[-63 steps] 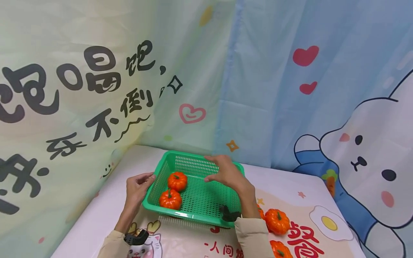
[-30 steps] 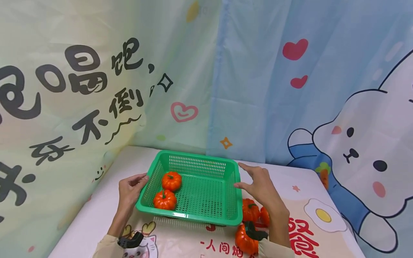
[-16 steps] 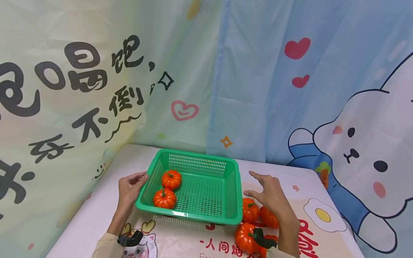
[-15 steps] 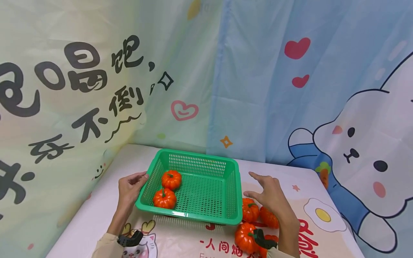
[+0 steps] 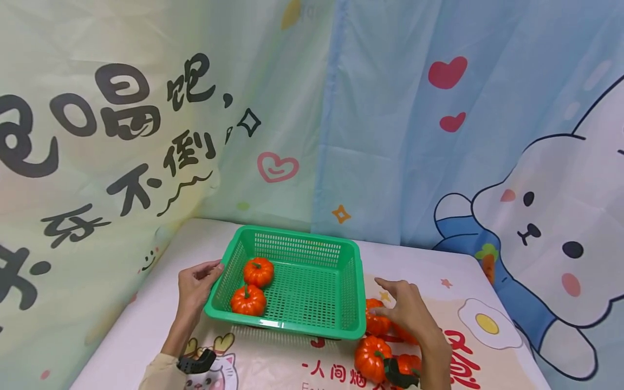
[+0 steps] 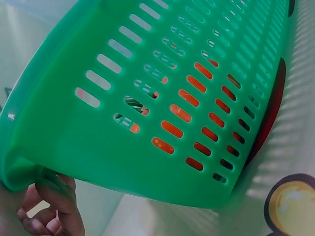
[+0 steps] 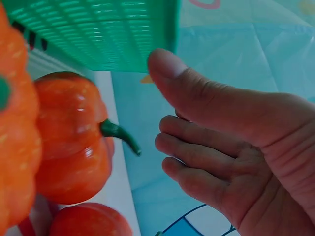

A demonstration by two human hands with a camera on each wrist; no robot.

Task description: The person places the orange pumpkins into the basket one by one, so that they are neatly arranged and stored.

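Observation:
A green plastic basket [image 5: 292, 325] stands on the table, with two small orange pumpkins, one [image 5: 258, 272] behind the other [image 5: 248, 301], at its left end. My left hand [image 5: 195, 287] grips the basket's left rim; the left wrist view shows its curled fingers [image 6: 61, 204] under the edge. Right of the basket, my right hand [image 5: 408, 310] hovers with thumb and fingers spread, holding nothing. Just below it lies a pumpkin [image 5: 376, 324], partly covered by the hand. In the right wrist view this hand [image 7: 236, 152] is apart from a green-stemmed pumpkin [image 7: 71, 142].
More pumpkins lie near my right forearm, one [image 5: 372, 358] in front and another [image 5: 408, 364] beside it, partly hidden by the wrist strap. A printed cloth [image 5: 448, 281] covers the table. Patterned curtains [image 5: 370, 162] hang along the left and back edges.
My right hand has moved out from over the basket to its right, then lowered toward the pumpkins there. The left hand keeps its grip on the rim. The head view has shifted slightly.

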